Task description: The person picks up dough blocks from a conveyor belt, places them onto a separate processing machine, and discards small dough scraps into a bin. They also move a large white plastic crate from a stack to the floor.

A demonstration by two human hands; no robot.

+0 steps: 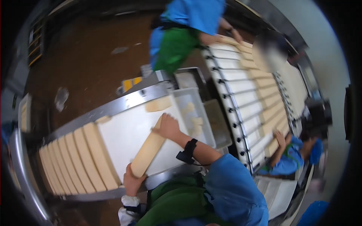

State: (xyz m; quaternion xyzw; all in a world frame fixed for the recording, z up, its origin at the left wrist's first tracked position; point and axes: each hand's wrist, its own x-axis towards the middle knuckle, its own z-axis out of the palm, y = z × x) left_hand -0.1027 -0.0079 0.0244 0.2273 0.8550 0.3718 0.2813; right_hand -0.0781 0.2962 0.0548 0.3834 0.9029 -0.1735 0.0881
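Note:
A pale dough log (148,153) lies at a slant between my two hands, over the white work surface (122,139). My right hand (167,127) is closed round its upper end. Its lower end is in the grip of my left hand (132,181), near the surface's front edge. Beyond my right hand a flat piece of dough (158,104) rests by the far metal edge. To the left, several dough logs (88,154) lie side by side in a row. A small dough scrap (103,119) sits at the row's top end.
A white bin (205,130) with dough scraps adjoins the surface on the right, beside a grey tub (217,124). Farther right, a slatted conveyor (241,98) carries more dough strips. One co-worker (181,34) stands at its far end, another (286,154) at its near side.

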